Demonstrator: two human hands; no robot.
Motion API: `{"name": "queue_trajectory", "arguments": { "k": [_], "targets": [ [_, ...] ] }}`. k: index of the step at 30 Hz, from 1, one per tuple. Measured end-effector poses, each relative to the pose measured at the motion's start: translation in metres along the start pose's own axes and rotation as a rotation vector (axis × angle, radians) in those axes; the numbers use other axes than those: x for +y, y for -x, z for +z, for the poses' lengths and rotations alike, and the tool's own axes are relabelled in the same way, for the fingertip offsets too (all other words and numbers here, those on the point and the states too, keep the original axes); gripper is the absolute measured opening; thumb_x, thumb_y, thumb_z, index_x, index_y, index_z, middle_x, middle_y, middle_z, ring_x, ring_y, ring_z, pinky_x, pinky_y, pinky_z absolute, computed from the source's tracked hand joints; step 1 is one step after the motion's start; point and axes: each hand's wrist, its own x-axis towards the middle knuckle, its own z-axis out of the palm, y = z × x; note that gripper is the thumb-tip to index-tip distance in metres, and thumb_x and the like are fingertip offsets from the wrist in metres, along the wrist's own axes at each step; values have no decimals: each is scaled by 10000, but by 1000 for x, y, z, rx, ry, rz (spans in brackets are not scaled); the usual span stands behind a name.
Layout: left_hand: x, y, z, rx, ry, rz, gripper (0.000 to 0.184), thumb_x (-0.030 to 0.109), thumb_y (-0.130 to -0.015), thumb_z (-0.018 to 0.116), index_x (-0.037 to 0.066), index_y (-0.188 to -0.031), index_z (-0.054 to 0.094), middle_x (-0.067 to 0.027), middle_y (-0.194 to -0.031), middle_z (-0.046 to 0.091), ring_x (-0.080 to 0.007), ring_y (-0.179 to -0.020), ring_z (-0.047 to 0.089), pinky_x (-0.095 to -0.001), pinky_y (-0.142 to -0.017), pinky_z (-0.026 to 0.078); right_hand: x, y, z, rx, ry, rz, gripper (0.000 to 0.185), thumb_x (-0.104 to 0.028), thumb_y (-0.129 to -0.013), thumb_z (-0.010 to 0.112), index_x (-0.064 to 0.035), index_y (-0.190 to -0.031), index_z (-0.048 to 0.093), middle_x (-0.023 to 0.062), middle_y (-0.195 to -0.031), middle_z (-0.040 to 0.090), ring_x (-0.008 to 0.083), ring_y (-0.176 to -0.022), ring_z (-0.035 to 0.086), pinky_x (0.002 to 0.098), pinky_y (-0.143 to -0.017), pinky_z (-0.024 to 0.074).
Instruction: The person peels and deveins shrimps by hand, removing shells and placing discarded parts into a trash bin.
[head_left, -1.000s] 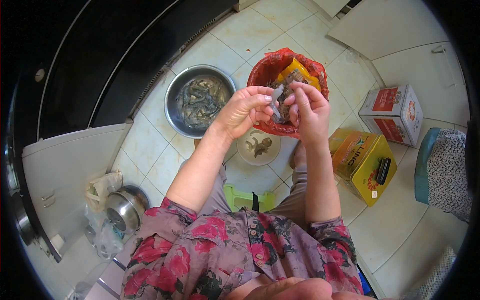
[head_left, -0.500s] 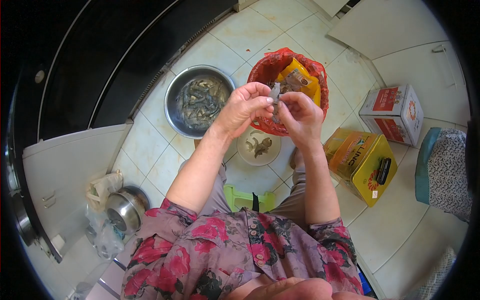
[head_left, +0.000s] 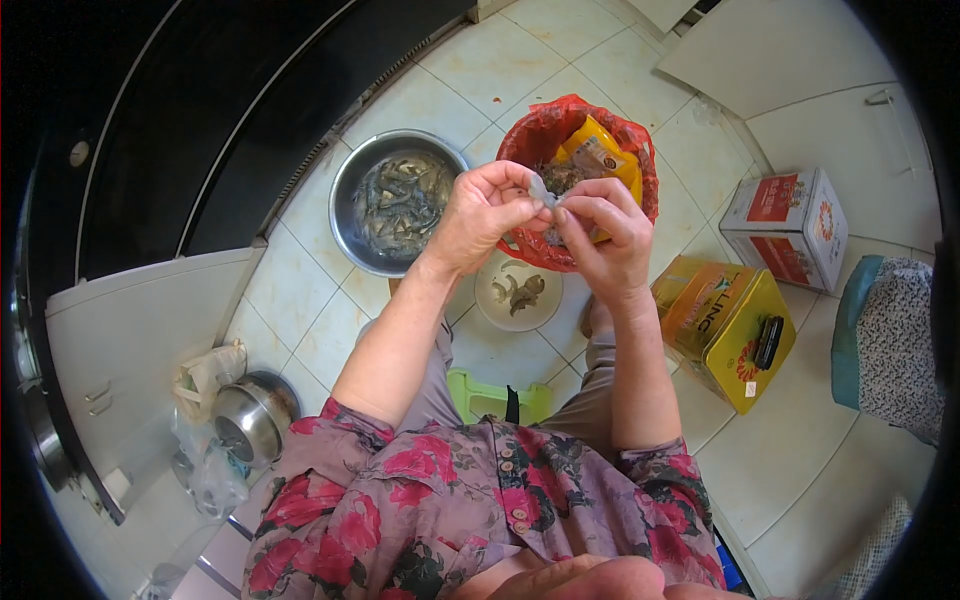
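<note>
My left hand (head_left: 492, 212) and my right hand (head_left: 608, 232) meet above the front of a bin lined with a red bag (head_left: 647, 170). Between their fingertips is a small greyish shrimp (head_left: 541, 190), pinched from both sides and partly hidden. Below my hands stands a white bowl (head_left: 510, 323) with several peeled-looking shrimp (head_left: 524, 294) in it. To the left, a metal basin (head_left: 340, 215) holds many grey shrimp (head_left: 402, 200) in water. Inside the bin lie dark scraps and a yellow packet (head_left: 602, 158).
A yellow tin (head_left: 725, 325) and a white-and-red box (head_left: 785, 228) stand on the right by the cabinets. A light-green stool (head_left: 535, 402) is beneath me. Metal pots (head_left: 250, 420) and plastic bags (head_left: 210, 470) sit at the lower left.
The shrimp has turned from upright to a more slanted position between my fingertips. My right hand has shifted slightly right, and my left hand has barely moved.
</note>
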Motion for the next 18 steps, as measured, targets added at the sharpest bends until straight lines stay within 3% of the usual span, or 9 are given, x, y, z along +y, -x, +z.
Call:
{"name": "queue_trajectory", "arguments": {
  "k": [5,10,18],
  "targets": [
    [0,1,1,-48,-70,-29,199,-62,-818,599,-19,-1013,593,-81,-939,645,-152,-822,665,-272,-759,567,0,-1,-3,-17,38,51,137,-10,-724,717,-40,-845,659,69,-826,602,167,-694,618,276,-560,509],
    [1,4,8,-64,-277,-12,193,-104,-791,595,-27,-968,595,-27,-935,625,-82,-816,631,-240,-743,539,-1,-1,-9,-108,61,77,113,-13,-734,702,-34,-831,648,71,-801,589,194,-670,614,293,-577,510],
    [1,5,9,-52,-297,5,192,-100,-776,599,-17,-949,607,0,-947,613,-51,-814,598,-221,-748,523,2,-3,-8,-126,66,68,112,3,-697,680,-12,-762,591,76,-768,574,206,-637,603,304,-584,512]
  ]
}}
